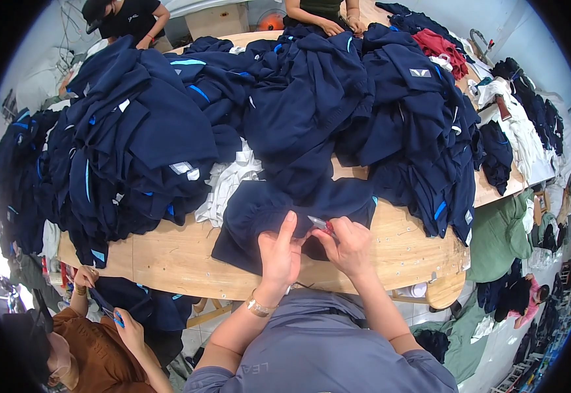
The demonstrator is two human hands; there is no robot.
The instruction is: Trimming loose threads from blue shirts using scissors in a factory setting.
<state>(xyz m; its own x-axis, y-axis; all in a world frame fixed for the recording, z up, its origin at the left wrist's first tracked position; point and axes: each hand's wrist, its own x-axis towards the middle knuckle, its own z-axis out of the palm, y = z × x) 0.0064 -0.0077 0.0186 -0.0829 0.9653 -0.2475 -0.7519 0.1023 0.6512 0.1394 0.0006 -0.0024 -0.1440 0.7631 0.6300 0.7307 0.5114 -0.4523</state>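
A navy garment (259, 200) with a light blue edge at its right side lies at the front of the wooden table. My left hand (280, 257) grips its near edge, thumb raised and fingers curled under the cloth. Closed around small thread snips (320, 224) with a red handle, my right hand (349, 247) is just right of the left one. The metal tip of the snips points left, over the cloth by my left thumb. Whether it touches a thread is too small to tell.
High navy garment piles (148, 118) cover the wooden table (167, 252). White cloth (230, 183) lies between them, and a red garment (441, 49) at the back right. A co-worker in brown (98, 347) works close at my left; two others stand across the table.
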